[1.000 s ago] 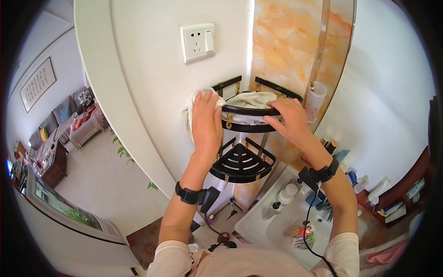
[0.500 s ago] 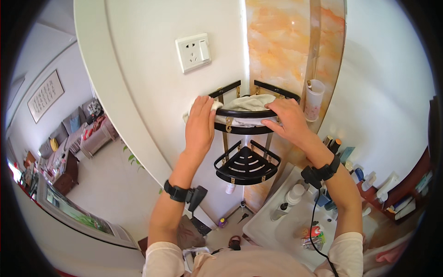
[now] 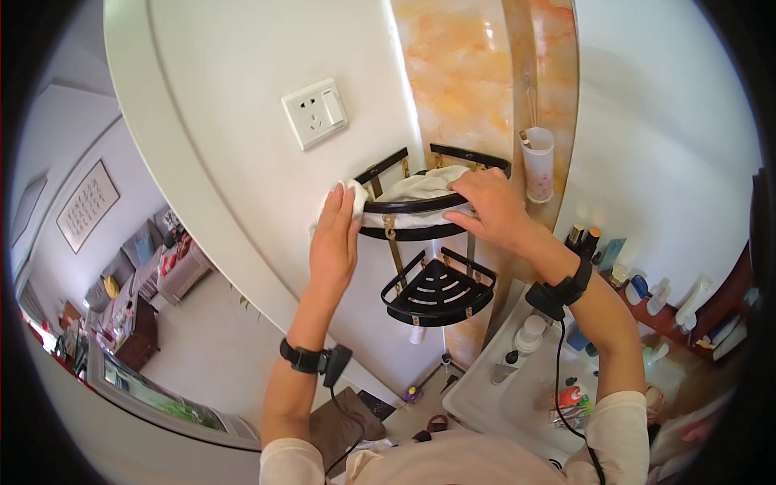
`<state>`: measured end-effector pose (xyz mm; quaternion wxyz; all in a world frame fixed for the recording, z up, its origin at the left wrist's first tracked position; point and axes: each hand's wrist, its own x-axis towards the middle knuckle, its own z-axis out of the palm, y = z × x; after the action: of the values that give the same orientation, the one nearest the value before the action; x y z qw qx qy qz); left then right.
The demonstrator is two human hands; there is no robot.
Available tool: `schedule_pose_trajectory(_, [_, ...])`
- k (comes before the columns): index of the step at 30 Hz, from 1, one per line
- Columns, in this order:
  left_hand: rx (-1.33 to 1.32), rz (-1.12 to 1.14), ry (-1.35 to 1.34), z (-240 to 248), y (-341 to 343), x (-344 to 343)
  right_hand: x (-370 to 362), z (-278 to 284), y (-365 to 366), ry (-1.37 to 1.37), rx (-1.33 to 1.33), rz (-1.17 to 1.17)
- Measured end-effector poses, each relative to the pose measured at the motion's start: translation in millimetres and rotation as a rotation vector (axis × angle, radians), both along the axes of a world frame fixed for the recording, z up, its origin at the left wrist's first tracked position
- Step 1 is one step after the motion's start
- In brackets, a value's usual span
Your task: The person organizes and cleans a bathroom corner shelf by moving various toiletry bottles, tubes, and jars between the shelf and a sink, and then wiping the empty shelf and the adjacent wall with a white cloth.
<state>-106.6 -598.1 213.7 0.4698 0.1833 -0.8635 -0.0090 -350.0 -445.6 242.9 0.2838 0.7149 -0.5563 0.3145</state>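
A black corner shelf (image 3: 412, 205) with two tiers is fixed where the white wall meets the marbled strip. A white cloth (image 3: 420, 187) lies bunched in its upper tier, and part of it hangs over the left end. My left hand (image 3: 333, 242) presses that part at the rail's left end, fingers straight and close together with cloth under them. My right hand (image 3: 495, 208) grips the rail's right side, fingers over the top and thumb below; whether cloth is also in that grip is hidden. Black bands with small devices sit on both wrists.
A wall socket (image 3: 314, 113) is above the shelf, and a cup (image 3: 539, 166) hangs to its right. At the lower right, a white sink (image 3: 473, 396) has bottles on its rim. A ledge (image 3: 647, 319) holds several toiletries. The white door frame (image 3: 202, 234) stands at left.
My left hand has slid outward to the left past the rail's end, and more bunched cloth shows beside its fingers. My right hand keeps its grip. The whole view has shifted slightly.
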Motion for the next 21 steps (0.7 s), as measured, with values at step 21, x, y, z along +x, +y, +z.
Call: schedule_pose_trajectory(21, [0.149,0.057,0.327,-54,-4,8,1,0,33,-0.181,-0.03,0.177])
